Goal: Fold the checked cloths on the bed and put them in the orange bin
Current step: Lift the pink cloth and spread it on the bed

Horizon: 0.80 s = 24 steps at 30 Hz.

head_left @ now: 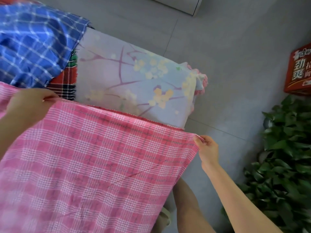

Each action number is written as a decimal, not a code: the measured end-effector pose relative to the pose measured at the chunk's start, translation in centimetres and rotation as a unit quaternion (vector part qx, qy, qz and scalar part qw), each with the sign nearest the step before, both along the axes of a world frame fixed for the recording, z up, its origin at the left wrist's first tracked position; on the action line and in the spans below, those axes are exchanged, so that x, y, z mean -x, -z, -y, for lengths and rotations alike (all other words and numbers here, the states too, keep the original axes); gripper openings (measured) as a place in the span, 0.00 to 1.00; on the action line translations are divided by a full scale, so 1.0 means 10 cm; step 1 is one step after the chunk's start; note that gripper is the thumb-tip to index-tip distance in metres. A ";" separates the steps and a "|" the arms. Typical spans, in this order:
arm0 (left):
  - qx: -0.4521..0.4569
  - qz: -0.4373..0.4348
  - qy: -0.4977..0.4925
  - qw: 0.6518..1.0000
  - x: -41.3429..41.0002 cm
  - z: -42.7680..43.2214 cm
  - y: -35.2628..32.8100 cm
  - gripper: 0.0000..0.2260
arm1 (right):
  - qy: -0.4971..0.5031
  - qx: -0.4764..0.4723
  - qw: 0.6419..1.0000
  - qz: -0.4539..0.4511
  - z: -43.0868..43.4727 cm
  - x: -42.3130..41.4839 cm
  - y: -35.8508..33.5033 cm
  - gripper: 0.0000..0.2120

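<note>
A pink checked cloth (94, 162) hangs spread out in front of me, held up by its top edge. My left hand (29, 103) pinches the upper left corner. My right hand (206, 148) pinches the upper right corner, beyond the corner of the bed. A blue checked cloth (33, 42) lies crumpled on the bed at the upper left. Under it a red, green and black checked cloth (67, 84) shows. The orange bin is not in view.
The bed (134, 78) has a pale floral sheet and ends at a corner on the right. Grey floor tiles lie beyond. A red printed carton (297, 71) stands at the right edge, a leafy green plant (282, 162) below it. My leg and sandal show under the cloth.
</note>
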<state>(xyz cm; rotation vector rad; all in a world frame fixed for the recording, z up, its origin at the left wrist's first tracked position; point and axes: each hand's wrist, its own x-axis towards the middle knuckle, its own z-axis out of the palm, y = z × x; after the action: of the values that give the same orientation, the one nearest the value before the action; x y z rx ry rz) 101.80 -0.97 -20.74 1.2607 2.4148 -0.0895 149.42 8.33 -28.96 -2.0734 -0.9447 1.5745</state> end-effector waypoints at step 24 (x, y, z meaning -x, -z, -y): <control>0.031 0.077 0.013 0.996 0.30 -0.02 -0.01 0.17 | -0.303 -0.005 0.862 0.406 -0.44 0.74 -0.19 0.11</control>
<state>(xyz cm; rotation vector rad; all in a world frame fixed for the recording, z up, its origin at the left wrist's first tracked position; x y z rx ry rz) 98.77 -0.78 -20.66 1.2244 2.2486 -0.0715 142.03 12.75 -27.10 -2.6259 -2.0427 0.8222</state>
